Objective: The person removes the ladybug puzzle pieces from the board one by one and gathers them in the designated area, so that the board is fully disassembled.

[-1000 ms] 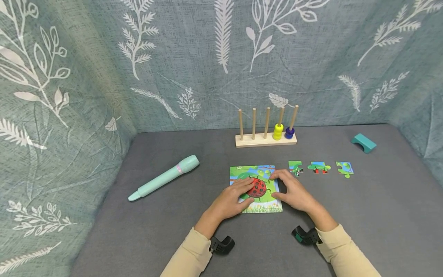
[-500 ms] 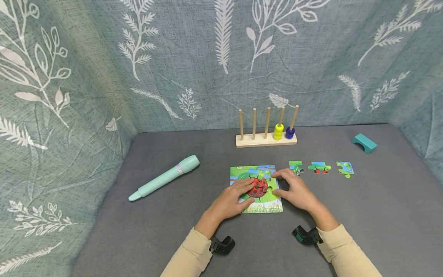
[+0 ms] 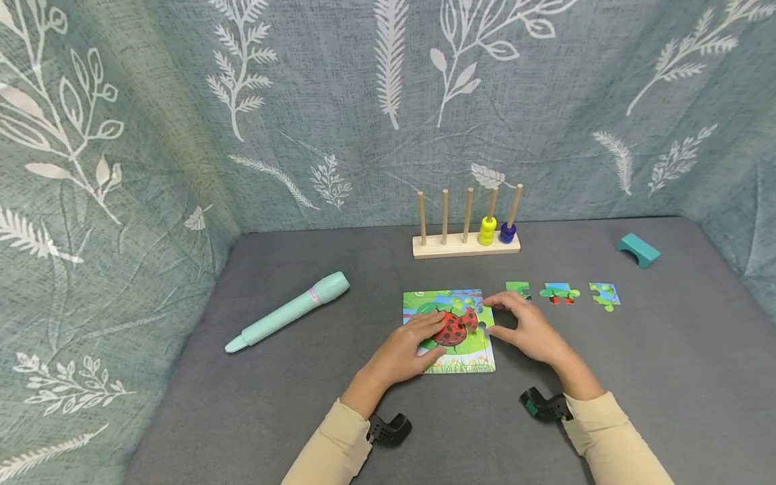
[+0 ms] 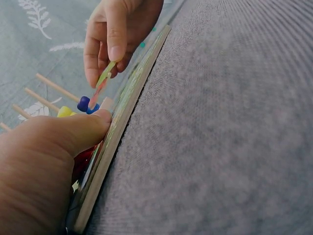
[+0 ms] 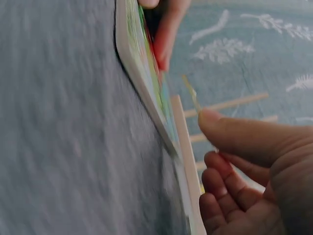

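A square ladybug jigsaw puzzle board (image 3: 459,364) lies on the table. My left hand (image 3: 401,349) rests on its left part, fingers stretched over the ladybug picture; in the left wrist view the left thumb (image 4: 80,128) lies along the board's surface. Over the board's right side, my right hand (image 3: 526,329) pinches a puzzle piece (image 3: 469,319) with red and green on it. Both wrist views have this puzzle piece (image 4: 101,84) tilted and raised clear of the board, held between thumb and fingers. Beneath it, the board's right part is partly hidden.
Loose puzzle pieces (image 3: 560,292) lie in a row right of the board. Behind stands a wooden peg stand (image 3: 448,248) with yellow and blue beads. A mint-green pen-shaped object (image 3: 287,313) lies left, a teal arch block (image 3: 638,250) far right. A patterned curtain (image 3: 339,101) hangs behind.
My right hand has lifted the puzzle piece out of the ladybug picture and moved it slightly right. The left hand has stayed in place on the board.
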The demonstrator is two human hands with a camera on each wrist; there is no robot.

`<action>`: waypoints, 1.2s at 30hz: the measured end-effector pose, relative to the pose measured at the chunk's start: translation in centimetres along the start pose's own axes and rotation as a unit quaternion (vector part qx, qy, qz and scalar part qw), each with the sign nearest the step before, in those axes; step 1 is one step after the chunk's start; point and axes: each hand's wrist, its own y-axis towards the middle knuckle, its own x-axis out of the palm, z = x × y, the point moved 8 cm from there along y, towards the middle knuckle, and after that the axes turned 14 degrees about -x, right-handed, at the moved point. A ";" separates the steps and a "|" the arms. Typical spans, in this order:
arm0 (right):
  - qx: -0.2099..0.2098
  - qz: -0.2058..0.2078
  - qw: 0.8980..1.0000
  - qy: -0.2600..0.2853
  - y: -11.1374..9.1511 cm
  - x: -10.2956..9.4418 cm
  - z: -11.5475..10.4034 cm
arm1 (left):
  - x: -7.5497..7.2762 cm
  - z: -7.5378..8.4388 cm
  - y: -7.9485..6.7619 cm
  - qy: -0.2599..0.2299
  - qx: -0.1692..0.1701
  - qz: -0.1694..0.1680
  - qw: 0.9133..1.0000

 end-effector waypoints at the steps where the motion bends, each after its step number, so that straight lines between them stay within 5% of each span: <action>1: 0.003 -0.002 1.000 0.001 -0.1 -0.2 0.1 | 0.0 0.0 0.0 0.000 0.000 0.001 1.000; 10: 0.018 -0.006 1.000 -0.023 -1.7 -3.4 1.4 | 0.3 0.1 -0.1 0.003 0.001 0.001 1.000; 21: 0.027 0.020 0.996 -0.082 -6.3 -8.7 3.0 | 0.0 0.3 0.1 0.005 0.003 0.002 1.000; 28: 0.090 0.024 0.990 -0.103 -9.9 -11.8 4.9 | 0.0 0.1 0.0 -0.001 0.001 0.002 1.000; 36: 0.115 0.062 0.984 -0.117 -12.6 -13.9 6.4 | -0.1 0.1 -0.1 0.003 0.009 0.011 1.000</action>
